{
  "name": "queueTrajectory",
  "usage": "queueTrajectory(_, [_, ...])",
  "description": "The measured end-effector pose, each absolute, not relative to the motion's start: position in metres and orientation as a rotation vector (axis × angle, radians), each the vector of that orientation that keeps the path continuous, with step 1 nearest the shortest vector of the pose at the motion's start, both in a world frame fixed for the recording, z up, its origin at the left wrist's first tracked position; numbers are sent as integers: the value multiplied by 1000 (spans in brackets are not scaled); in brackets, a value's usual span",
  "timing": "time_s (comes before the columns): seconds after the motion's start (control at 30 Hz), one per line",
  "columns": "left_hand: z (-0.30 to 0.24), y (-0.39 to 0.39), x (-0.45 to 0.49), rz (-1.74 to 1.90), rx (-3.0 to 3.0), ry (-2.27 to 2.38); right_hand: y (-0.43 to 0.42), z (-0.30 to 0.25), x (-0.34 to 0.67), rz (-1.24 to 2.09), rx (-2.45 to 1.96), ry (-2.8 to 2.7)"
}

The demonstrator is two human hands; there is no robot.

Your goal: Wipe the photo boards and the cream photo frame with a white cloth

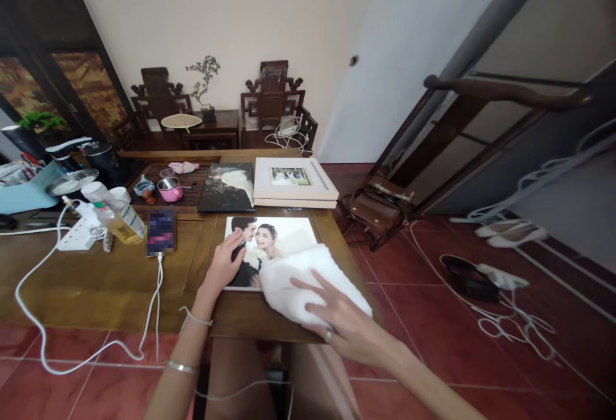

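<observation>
A photo panel (255, 247) with a printed picture of a couple lies flat near the right end of the wooden table. My left hand (227, 258) rests on its left side, fingers stretched out over the print. On the panel's lower right part, and hanging past it towards the table's near corner, lies a folded white towel (308, 282). My right hand (334, 311) grips this towel from above, fingers spread across it, and the near edge is by my thumb. The towel hides that corner of the panel.
Behind the panel lie a dark photo panel (227, 186) and stacked white frames (296, 183). To the left are a phone (161, 233) on a cable, an oil-coloured bottle (126, 222), a power strip (79, 234) and a pink cup (170, 190). A wooden chair (409, 170) stands right.
</observation>
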State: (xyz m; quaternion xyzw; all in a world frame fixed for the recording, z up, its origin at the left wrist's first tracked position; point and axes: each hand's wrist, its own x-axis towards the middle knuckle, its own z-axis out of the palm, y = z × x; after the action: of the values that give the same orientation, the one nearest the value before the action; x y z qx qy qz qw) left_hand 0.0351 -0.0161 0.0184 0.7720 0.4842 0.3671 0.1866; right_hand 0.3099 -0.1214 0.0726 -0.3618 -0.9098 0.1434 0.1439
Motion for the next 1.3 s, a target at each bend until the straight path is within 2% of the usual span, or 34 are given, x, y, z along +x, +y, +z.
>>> queueTrajectory(0.1, [19,-16,34,1021,2171,1359,-103,73,314,460,-1138,-2617])
queueTrajectory(0.23, [18,-16,32,1028,2180,1341,-32,63,325,460,-1310,-2494])
queueTrajectory(0.43, [17,-15,33,1051,2169,1348,42,63,319,484,-1346,-2328])
queueTrajectory(0.57, [17,-15,34,1071,2157,1347,18,55,316,443,-1363,-2325])
queueTrajectory(0.73, [18,-15,35,1068,2160,1355,-72,53,320,388,-1279,-2441])
queueTrajectory(0.93, [19,-17,35,1026,2177,1379,-138,73,321,570,-1063,-2619])
queueTrajectory(1.1, [20,-17,34,1015,2178,1368,-86,66,330,725,-1293,-2464])
queueTrajectory(1.3, [20,-16,31,1020,2171,1351,17,65,312,662,-1372,-2242])
